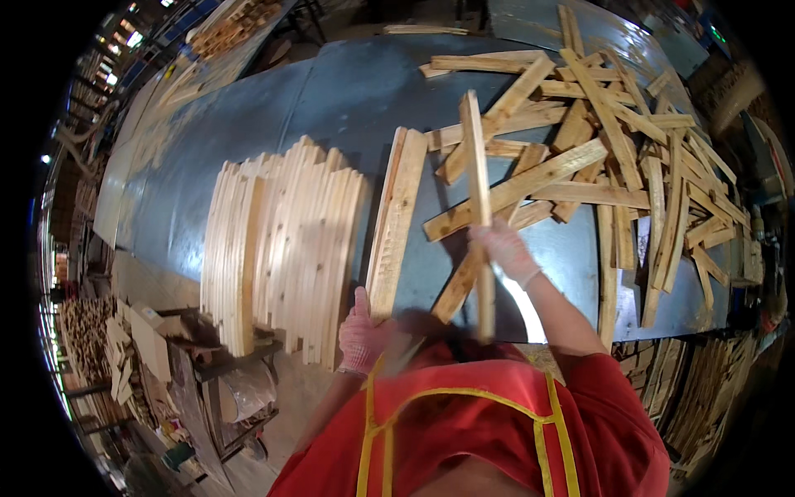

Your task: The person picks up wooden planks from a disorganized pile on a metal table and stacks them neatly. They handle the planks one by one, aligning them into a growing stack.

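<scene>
My right hand (503, 250), in a pale glove, is wrapped round a long wooden slat (478, 178) at about its middle. The slat is raised over the table, one end pointing away and the other close to my apron. My left hand (361, 338), also gloved, is at the near end of two slats lying side by side (396, 219). One digit points up along their left edge; the other fingers are partly hidden. Left of this hand, a row of pale slats (310, 240) lies packed side by side, with a darker slat (253, 257) on top.
A loose, crisscrossed heap of wooden slats (584, 157) covers the table's right side. The blue-grey metal table (248, 116) stretches far left. More wood is stacked on another table (232, 29) at the back left. A small stand (224, 364) is below the row's near ends.
</scene>
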